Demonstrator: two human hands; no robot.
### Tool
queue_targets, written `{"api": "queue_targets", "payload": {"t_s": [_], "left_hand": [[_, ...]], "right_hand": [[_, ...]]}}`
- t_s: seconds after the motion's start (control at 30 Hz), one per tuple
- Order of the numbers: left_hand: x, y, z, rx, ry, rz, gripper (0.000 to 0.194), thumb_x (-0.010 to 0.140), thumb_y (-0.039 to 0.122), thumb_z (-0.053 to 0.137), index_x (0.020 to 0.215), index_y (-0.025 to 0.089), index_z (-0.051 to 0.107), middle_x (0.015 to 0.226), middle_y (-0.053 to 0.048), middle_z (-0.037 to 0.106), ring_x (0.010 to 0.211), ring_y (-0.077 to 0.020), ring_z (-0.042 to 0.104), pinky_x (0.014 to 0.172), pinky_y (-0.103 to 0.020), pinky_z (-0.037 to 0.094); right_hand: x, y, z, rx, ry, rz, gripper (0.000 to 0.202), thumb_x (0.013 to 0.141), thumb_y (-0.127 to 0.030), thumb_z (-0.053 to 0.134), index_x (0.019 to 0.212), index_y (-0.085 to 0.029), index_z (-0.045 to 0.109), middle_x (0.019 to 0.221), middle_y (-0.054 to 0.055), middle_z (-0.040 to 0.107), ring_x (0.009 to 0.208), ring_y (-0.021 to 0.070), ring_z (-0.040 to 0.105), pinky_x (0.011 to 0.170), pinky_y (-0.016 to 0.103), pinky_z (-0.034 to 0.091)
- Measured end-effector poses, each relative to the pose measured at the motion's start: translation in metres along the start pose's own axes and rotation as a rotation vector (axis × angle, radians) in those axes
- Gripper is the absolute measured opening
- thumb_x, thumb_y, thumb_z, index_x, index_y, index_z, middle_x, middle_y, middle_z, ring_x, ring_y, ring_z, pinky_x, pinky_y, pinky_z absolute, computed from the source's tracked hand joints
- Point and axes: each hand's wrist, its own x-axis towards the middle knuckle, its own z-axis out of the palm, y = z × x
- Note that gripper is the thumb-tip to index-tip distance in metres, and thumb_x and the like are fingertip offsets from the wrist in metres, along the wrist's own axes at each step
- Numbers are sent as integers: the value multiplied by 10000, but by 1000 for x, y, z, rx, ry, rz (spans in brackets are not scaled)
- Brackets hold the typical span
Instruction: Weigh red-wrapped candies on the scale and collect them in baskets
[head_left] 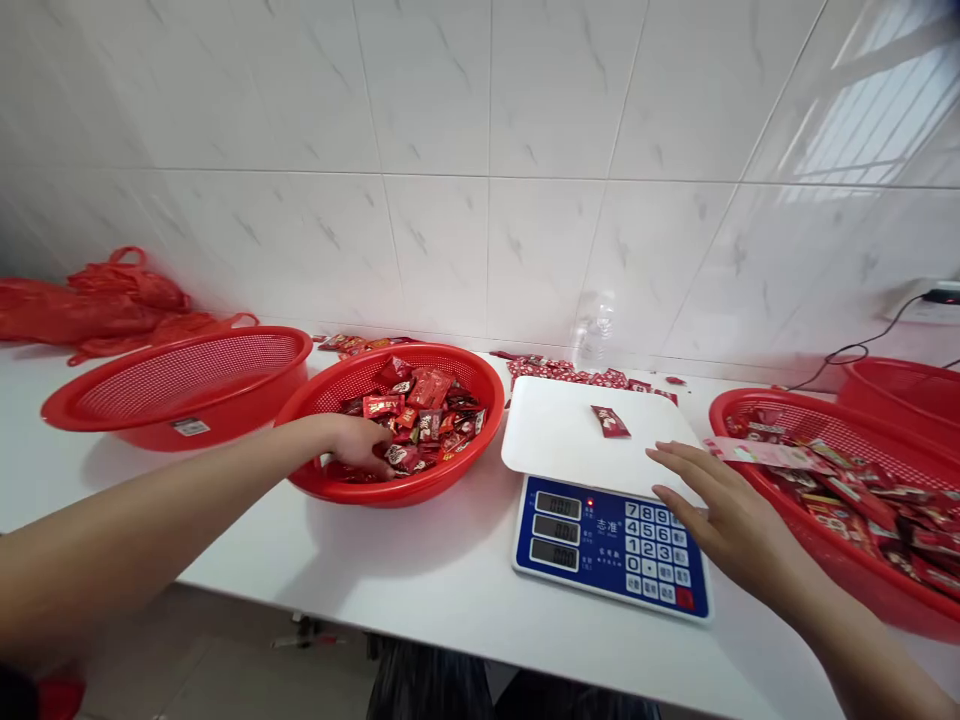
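My left hand (358,445) reaches into a round red plastic basket (397,490) at the centre left. Its fingers curl down among small wrapped candies (430,425), mostly red; what they hold is hidden. A digital weighing scale (611,545) with a blue keypad stands to the right of this basket. On its white pan (551,430) lies a single dark red wrapped candy (610,421). My right hand (712,500) hovers over the near right corner of the scale, fingers spread and holding nothing.
At the left stands another red basket (217,430), beside red plastic bags (112,300). A large red basket (795,520) of mixed wrapped packets is at the right, with a further basket (907,390) behind. Small red packets (562,372) and a clear plastic bottle (594,335) lie along the wall.
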Motion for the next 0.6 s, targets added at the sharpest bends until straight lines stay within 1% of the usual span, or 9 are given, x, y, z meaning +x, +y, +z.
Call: {"api": "queue_targets", "payload": {"t_s": [0.07,0.13,0.2,0.27,0.33,0.43,0.5,0.57,0.6], "left_hand": [[-2,0,6,29,-53,40,506,474,458,751,920,220,732,910,-140,683,794,-312,616,720,-355,446],[-2,3,8,56,-93,50,662,475,442,742,1107,250,691,1103,-168,643,917,-356,609,757,-369,450],[-2,6,10,92,-143,20,753,473,422,733,1206,280,639,1271,-184,557,1004,-400,584,760,-381,456],[-1,9,12,118,-163,0,796,474,400,722,1255,296,602,1355,-192,488,1032,-428,572,755,-397,460],[1,12,15,154,-118,30,823,485,374,706,1291,282,571,1314,-211,517,1008,-430,583,760,-412,459],[7,13,24,223,-7,83,785,518,346,669,1289,229,576,1118,-230,624,895,-411,615,729,-426,459],[11,13,29,219,50,87,664,516,326,660,1170,209,659,984,-214,667,818,-390,622,702,-420,457],[14,13,30,185,82,84,481,501,303,662,969,211,728,848,-172,686,759,-357,620,697,-404,453],[14,13,28,167,82,84,398,496,292,663,880,214,736,788,-149,684,730,-336,616,696,-394,452]], "right_hand": [[4,-6,2,18,1,-19,406,928,-445,420,1286,-275,508,1285,74,581,1200,267,531,961,498,478],[7,-12,4,36,-6,-34,403,929,-438,422,1288,-276,506,1275,77,587,1194,267,536,964,497,480],[8,-16,5,48,-24,-43,393,930,-428,425,1288,-287,502,1275,69,588,1193,262,538,968,492,481],[8,-19,6,51,-43,-48,385,929,-424,430,1286,-297,501,1277,60,587,1193,259,538,971,487,482],[7,-20,7,50,-55,-50,383,928,-424,433,1284,-302,503,1272,58,591,1185,259,546,964,484,489],[6,-21,5,44,-64,-57,382,929,-421,432,1284,-300,506,1264,61,598,1168,261,561,947,480,502],[5,-22,4,38,-77,-60,385,930,-420,430,1287,-295,505,1266,62,598,1163,260,566,941,476,508],[4,-23,3,35,-87,-62,388,933,-419,427,1292,-290,498,1273,61,596,1163,259,567,940,472,509],[4,-23,3,34,-91,-61,389,935,-416,423,1295,-288,494,1276,60,594,1164,257,567,942,471,509]]}}
